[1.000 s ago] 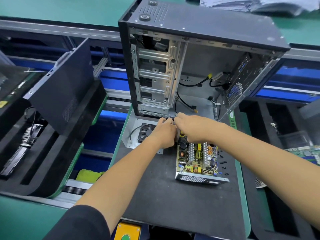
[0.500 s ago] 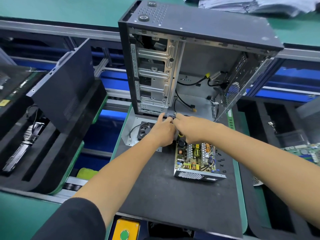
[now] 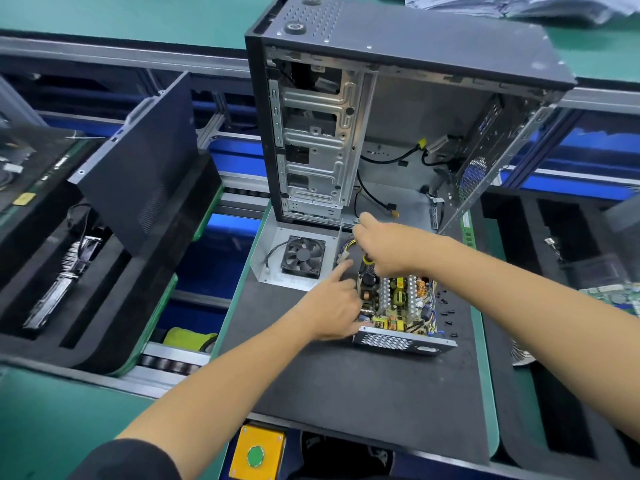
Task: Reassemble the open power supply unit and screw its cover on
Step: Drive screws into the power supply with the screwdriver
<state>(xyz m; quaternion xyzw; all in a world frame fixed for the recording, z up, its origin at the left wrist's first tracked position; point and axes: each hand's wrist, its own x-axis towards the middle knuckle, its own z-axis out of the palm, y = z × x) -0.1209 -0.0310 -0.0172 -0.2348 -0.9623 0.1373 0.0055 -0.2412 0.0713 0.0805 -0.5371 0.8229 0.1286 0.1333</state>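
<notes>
Power supply unit (image 3: 398, 306): open, circuit board and coils exposed, lying on the dark mat (image 3: 346, 393) of the worktop, just in front of the computer case (image 3: 381, 116); its perforated end plate faces the camera.
Cover (image 3: 298, 254): grey metal sheet with a black fan fixed on it, lying flat left of the unit, beside the foot of the case; its near right corner is hidden by the left hand.
Left hand (image 3: 332, 306): rests against the unit's left edge, forefinger stretched toward the cable bundle (image 3: 346, 251), the other fingers loosely bent. Grip relaxed, holding nothing that I can see.
Right hand (image 3: 384, 247): over the unit's far end, fingers curled downward. Whether its grip closes on the cable bundle or on nothing is hidden under the palm; I cannot tell.
Screws (image 3: 446, 306): small black specks scattered on the mat right of the unit; too small to count surely.
Side panel (image 3: 138, 161): leans tilted on the left foam tray (image 3: 104, 289).
Right edge: a green board is cut off by the frame.
</notes>
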